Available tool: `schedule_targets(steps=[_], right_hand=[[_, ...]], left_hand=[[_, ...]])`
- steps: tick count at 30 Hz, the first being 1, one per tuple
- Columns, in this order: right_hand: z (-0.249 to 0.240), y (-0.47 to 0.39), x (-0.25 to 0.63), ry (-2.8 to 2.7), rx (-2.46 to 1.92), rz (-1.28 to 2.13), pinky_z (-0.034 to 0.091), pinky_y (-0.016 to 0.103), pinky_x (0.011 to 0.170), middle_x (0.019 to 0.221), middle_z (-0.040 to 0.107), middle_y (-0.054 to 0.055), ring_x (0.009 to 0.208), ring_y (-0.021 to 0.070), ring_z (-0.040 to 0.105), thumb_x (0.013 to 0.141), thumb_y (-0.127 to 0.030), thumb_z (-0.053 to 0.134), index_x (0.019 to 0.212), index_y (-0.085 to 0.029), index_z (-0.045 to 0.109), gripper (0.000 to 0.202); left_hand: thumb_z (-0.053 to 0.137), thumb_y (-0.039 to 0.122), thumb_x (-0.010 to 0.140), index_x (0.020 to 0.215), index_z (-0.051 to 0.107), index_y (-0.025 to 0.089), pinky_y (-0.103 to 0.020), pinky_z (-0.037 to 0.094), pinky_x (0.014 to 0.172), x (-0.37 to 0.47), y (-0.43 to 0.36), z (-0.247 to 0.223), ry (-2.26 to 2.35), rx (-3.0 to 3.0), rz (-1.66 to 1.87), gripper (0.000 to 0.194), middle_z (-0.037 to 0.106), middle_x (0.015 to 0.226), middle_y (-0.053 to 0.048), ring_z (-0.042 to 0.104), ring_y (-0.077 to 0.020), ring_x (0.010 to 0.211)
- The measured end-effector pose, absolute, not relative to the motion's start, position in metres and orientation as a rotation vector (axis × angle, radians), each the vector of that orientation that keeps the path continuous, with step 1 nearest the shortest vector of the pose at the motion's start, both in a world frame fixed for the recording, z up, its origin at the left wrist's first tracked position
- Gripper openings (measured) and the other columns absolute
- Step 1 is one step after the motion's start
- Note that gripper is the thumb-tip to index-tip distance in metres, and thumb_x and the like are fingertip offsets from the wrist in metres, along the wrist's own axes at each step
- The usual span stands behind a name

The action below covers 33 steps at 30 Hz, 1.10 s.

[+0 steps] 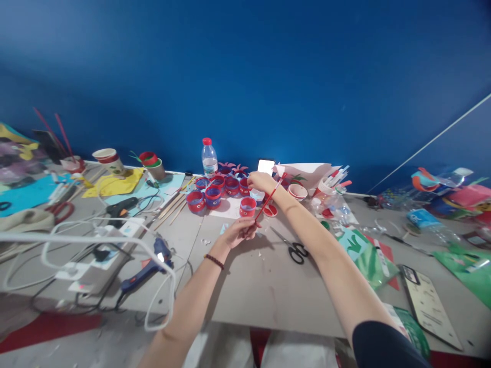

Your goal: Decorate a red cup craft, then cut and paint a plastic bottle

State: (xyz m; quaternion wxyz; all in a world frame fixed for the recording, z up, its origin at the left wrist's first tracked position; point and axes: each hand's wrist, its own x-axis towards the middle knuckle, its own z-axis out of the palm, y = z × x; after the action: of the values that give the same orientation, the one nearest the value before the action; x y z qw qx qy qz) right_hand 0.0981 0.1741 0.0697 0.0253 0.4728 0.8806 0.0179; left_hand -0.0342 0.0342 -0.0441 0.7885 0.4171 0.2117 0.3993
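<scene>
My left hand (241, 232) is closed around the lower end of a red paintbrush (267, 202), which slants up to the right with its tip passing by my right forearm. Farther back, my right hand (261, 181) is over the row of small red and blue paper cups (231, 186). Its fingers are curled downward, and what they hold, if anything, is hidden. Closest to my left hand stands a red cup with a drawn eye (247, 207). Beside it lies a small round red piece (270, 210). Black-handled scissors (297, 251) rest under my right forearm.
To the left are a blue glue gun (148, 271), a white power strip (109, 255) with looping cables, and wooden sticks (172, 207). A plastic bottle (209, 157) stands by the blue wall. At right lie green plastic (370, 263) and a phone (429, 304).
</scene>
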Motion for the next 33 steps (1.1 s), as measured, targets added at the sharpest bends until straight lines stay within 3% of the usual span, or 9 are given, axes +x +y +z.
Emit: schedule_targets(steps=[15,20,23,27,33], right_hand=[[0.06,0.18,0.101,2.764,1.447,-0.021,0.043,0.024,0.071,0.102,0.072,0.007,0.093,0.0196,0.065,0.089,-0.024,0.056,0.097,-0.022,0.075,0.021],[0.068,0.168,0.101,2.853,1.443,-0.028,0.042,0.026,0.077,0.11,0.067,0.012,0.098,0.0208,0.062,0.092,-0.023,0.051,0.106,-0.016,0.071,0.026],[0.074,0.155,0.103,2.913,1.4,-0.064,0.041,0.025,0.078,0.105,0.068,0.011,0.093,0.0183,0.061,0.093,-0.027,0.052,0.104,-0.013,0.071,0.025],[0.075,0.137,0.111,3.012,1.237,-0.243,0.041,0.024,0.074,0.093,0.07,0.008,0.083,0.0162,0.061,0.089,-0.032,0.061,0.095,-0.014,0.072,0.022],[0.058,0.117,0.12,3.002,1.145,-0.237,0.038,0.023,0.068,0.1,0.068,0.006,0.089,0.0178,0.061,0.079,-0.033,0.07,0.097,-0.02,0.072,0.022]], left_hand=[[0.073,0.04,0.072,0.076,0.07,0.01,-0.023,0.024,0.045,-0.034,0.034,-0.042,0.467,0.886,0.895,0.031,0.037,0.049,0.006,0.036,-0.0062,0.043],[0.074,0.038,0.07,0.076,0.07,0.01,-0.023,0.025,0.045,-0.034,0.032,-0.038,0.46,0.884,0.864,0.029,0.038,0.048,0.006,0.036,-0.0064,0.043],[0.074,0.039,0.07,0.077,0.07,0.01,-0.023,0.025,0.046,-0.035,0.031,-0.037,0.441,0.918,0.828,0.03,0.038,0.046,0.006,0.034,-0.0064,0.042],[0.073,0.039,0.071,0.077,0.069,0.01,-0.024,0.025,0.046,-0.036,0.029,-0.038,0.372,0.913,0.821,0.03,0.036,0.046,0.006,0.033,-0.0064,0.042],[0.075,0.041,0.067,0.071,0.065,0.011,-0.024,0.023,0.046,-0.039,0.027,-0.033,0.341,0.884,0.842,0.032,0.038,0.051,0.005,0.033,-0.0057,0.043]])
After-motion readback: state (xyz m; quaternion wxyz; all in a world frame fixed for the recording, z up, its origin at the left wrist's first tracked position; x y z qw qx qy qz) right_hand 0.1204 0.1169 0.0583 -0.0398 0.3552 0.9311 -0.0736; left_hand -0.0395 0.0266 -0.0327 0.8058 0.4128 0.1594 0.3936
